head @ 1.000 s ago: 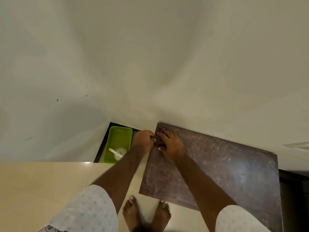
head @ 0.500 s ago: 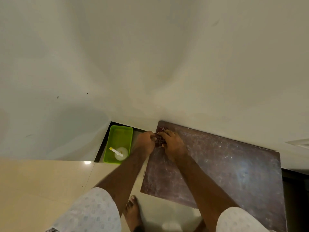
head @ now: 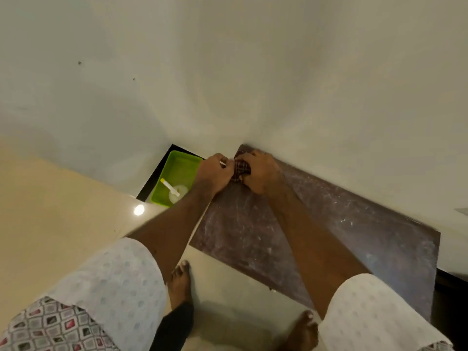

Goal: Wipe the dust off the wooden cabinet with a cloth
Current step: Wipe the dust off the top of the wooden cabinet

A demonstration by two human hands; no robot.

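Head view: both hands meet at the far-left corner of the wooden cabinet (head: 329,236) top, right where it butts the wall (head: 253,72). R hand (head: 262,173) is curled over a small bunched checked cloth (head: 241,169), dark red w/ pale lines, fingers wrapped round it and knuckles up. L hand (head: 215,173) is also curled, pinching the cloth's left edge from just off the cabinet's side; the two hands are almost touching, cloth btwn them. The cloth sits on the cabinet top at that corner, mostly hidden by fingers. The top is dark brown w/ pale dusty streaks and scuffs over nearly all of it. Left of the cabinet, low on the floor (head: 63,211) by the wall's dark base strip, sits a green tray (head: 177,168); in it a white round blob w/ a white stick (head: 171,187), yellow at its far end; what it is, can't tell. The cabinet's back edge runs along the wall, its near edge facing the person's bare feet; left foot (head: 180,282) is just beside the near-left corner. Open top stretches to the right and toward the near edge; cream floor lies open on the left, w/ a bright light spot.
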